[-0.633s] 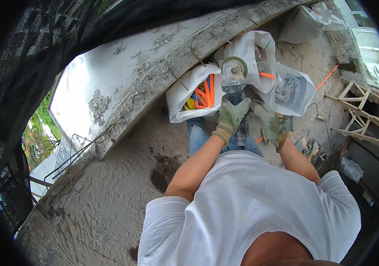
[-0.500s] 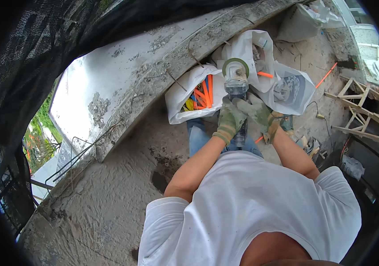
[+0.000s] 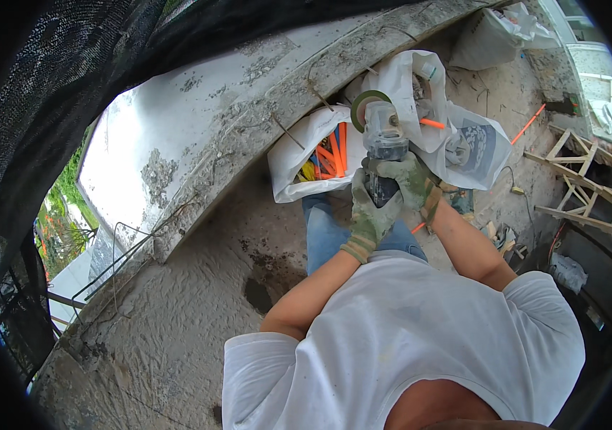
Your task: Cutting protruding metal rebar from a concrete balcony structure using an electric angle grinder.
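Note:
An angle grinder with a greenish round disc at its far end is held out in front of my body. My left hand, in a green and cream work glove, wraps round the rear of its dark body. Farther up, my right hand, gloved alike, grips the body just behind the grey gear head. Just left of the tool stands an open white sack with orange strips and some yellow and blue pieces in it. Behind the tool is another open white sack holding rubble.
A rough concrete ledge with bent rebar sticking out runs diagonally on the left. Dark netting hangs beyond it. A wooden frame lies at right; a filled white sack stands at the back. A cable lies on the floor.
The grinder has rolled so its disc now shows edge-tilted toward the left. My right hand has moved up over the body, and my left hand has slid back toward me.

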`<action>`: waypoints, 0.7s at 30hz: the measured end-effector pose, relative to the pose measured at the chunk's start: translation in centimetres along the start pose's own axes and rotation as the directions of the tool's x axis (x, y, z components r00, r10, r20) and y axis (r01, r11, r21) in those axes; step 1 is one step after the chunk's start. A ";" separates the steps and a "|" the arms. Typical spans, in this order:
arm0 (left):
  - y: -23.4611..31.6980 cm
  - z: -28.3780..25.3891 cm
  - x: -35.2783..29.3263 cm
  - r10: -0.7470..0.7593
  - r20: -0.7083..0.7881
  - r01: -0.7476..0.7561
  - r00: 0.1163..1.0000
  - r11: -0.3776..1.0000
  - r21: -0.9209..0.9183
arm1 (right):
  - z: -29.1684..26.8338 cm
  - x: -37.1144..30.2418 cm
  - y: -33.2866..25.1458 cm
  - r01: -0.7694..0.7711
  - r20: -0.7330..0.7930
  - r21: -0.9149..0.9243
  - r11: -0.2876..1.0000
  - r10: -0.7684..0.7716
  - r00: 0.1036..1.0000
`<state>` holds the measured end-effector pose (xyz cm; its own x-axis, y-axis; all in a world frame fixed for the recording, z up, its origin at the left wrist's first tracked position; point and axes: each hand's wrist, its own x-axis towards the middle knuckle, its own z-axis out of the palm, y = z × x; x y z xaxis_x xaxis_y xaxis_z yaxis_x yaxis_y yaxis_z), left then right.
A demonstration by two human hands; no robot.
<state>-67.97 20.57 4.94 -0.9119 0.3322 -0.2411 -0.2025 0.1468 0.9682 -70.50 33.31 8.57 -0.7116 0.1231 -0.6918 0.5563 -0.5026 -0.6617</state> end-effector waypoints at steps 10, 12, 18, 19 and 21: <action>-3.7 -4.5 -1.0 -0.209 0.083 0.215 0.974 0.974 -0.071 | 4.3 3.2 3.0 -0.059 0.076 -0.055 0.997 0.063 0.995; -4.9 -5.4 -1.8 -0.230 0.130 0.240 0.964 0.968 -0.068 | 4.5 4.5 4.2 -0.090 0.098 -0.029 0.995 0.093 0.991; -7.9 -5.0 -0.2 -0.157 -0.038 0.160 0.987 0.984 0.084 | 5.4 9.5 5.6 -0.106 0.152 -0.068 0.992 0.115 0.982; -8.0 -5.2 0.7 -0.244 -0.064 0.248 0.968 0.966 0.066 | 5.9 10.3 5.3 -0.087 0.145 -0.137 0.987 0.107 0.984; -9.2 -6.1 1.9 -0.331 -0.084 0.336 0.940 0.940 0.055 | 7.8 11.4 4.6 -0.080 0.128 -0.125 0.989 0.096 0.987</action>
<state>-69.97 14.15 -4.03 -0.8197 0.1855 -0.5418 -0.4774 0.3012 0.8254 -79.41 25.72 -0.07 -0.7039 -0.0358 -0.7094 0.6607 -0.3996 -0.6355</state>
